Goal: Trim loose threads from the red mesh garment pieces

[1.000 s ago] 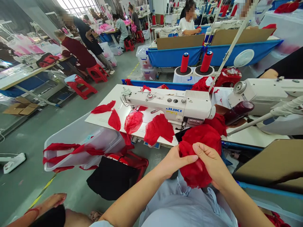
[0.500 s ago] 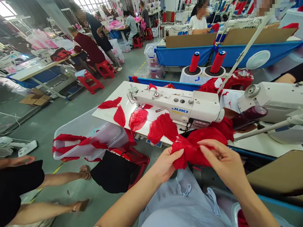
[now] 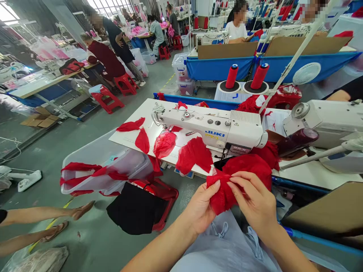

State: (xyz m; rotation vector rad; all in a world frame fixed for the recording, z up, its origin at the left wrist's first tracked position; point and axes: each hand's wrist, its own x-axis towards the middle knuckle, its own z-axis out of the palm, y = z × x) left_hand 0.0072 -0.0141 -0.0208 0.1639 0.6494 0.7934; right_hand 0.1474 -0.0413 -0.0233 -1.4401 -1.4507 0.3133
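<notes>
Between my hands, above my lap, is a piece of red lace fabric (image 3: pixel 220 196). My left hand (image 3: pixel 202 204) grips its left side, thumb pressed on top. My right hand (image 3: pixel 253 200) pinches the upper right edge between thumb and fingers. Just beyond, a white sewing machine (image 3: pixel 210 126) stands on the white table (image 3: pixel 144 109). Cut red fabric pieces (image 3: pixel 194 155) lie along the table's near edge, one of them lacy (image 3: pixel 164 143) near the needle end. A larger heap of red fabric (image 3: pixel 249 166) sits behind my right hand.
Left of the table, a clear plastic bin (image 3: pixel 93 151) has red strips over its rim. Beside it stands a red stool (image 3: pixel 167 204) with black cloth (image 3: pixel 136 209). Two red thread cones (image 3: pixel 259 76) stand behind the machine. A passer-by's legs (image 3: pixel 42 226) show lower left; a cardboard sheet (image 3: pixel 326 211) is at right.
My right hand has moved left and down onto the red fabric and now pinches its edge, close to my left hand. The passer-by at lower left has moved further out of view.
</notes>
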